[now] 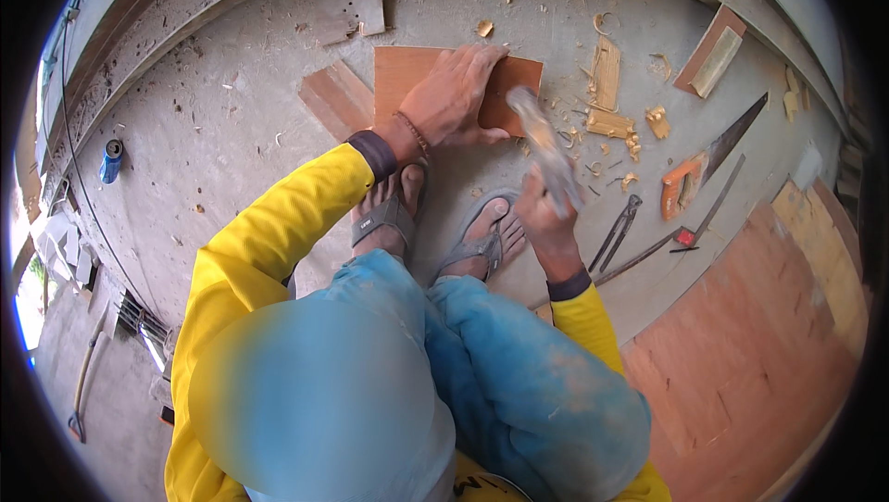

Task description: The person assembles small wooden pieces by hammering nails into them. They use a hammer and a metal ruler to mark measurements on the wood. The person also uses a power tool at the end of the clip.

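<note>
Nearest, we see the crouching person's blue trousers (556,400) and, along the right edge of the concrete floor (231,141), a large reddish-brown sheet (722,345). Just past the knees are two grey sandals (384,218).

The right hand (544,224) is closed round a hammer-like tool (546,145); motion blurs it, so we cannot make out its exact kind. To its right lie dark pincers (627,215) and, farther on, a saw (682,185) with an orange handle, its blade pointing toward the floor's far right corner.

The left hand (454,90) is spread wide over the smooth brown board (398,71), thumb by the board's near edge, fingertips at its far edge; we cannot tell whether they curl under. The board lies beyond the feet, with a short plank (338,99) beside its left edge and wood shavings (604,71) scattered past its right edge. Toward the floor's far edge rests a greyish piece of wood (350,13) with small dark holes.
</note>
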Available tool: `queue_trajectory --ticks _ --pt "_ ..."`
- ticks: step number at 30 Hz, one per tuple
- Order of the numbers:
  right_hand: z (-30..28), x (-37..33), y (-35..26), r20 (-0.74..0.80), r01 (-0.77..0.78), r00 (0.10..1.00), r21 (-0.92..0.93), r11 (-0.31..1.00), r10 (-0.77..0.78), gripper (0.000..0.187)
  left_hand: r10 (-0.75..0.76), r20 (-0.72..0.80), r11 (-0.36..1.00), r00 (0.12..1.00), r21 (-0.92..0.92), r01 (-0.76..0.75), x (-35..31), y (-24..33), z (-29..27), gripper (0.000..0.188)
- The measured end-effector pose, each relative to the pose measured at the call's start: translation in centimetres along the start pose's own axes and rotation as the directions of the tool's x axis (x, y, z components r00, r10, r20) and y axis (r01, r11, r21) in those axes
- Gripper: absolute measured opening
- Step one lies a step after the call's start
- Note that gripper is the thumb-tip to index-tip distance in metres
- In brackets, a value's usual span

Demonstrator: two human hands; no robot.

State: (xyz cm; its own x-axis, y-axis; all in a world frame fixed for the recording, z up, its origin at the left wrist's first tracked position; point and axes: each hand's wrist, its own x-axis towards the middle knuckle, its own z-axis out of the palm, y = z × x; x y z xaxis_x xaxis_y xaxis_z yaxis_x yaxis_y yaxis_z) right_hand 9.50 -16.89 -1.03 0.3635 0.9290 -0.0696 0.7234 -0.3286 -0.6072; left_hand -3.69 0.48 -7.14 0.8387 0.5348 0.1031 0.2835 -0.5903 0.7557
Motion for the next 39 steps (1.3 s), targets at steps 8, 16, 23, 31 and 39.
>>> queue_trajectory --ticks 8,16,23,31,39 --pt "0.0 -0.5 0.1 -0.026 -0.053 0.998 0.112 0.992 0.056 0.026 -0.026 0.011 1.0 1.0 0.013 0.026 0.1 0.2 -0.1 0.106" --pt "1.3 0.6 0.1 -0.077 0.007 0.997 0.17 0.985 0.006 0.021 -0.047 0.007 0.999 0.999 0.006 0.047 -0.2 0.0 0.1 0.106" --pt "0.8 0.1 -0.8 -0.023 -0.126 0.991 0.106 0.986 0.129 0.021 -0.017 0.002 0.998 1.0 0.061 0.017 0.5 -0.1 0.5 0.105" --pt "-0.1 -7.8 0.4 -0.094 -0.255 0.961 0.052 0.965 0.259 0.033 0.066 0.05 0.993 0.997 0.096 -0.07 1.1 0.6 -0.9 0.09" --pt "-0.9 -10.3 0.0 -0.178 -0.38 0.904 0.087 0.921 0.389 0.028 -0.08 0.153 0.864 0.985 0.503 -0.008 -1.9 -0.3 -5.3 0.112"
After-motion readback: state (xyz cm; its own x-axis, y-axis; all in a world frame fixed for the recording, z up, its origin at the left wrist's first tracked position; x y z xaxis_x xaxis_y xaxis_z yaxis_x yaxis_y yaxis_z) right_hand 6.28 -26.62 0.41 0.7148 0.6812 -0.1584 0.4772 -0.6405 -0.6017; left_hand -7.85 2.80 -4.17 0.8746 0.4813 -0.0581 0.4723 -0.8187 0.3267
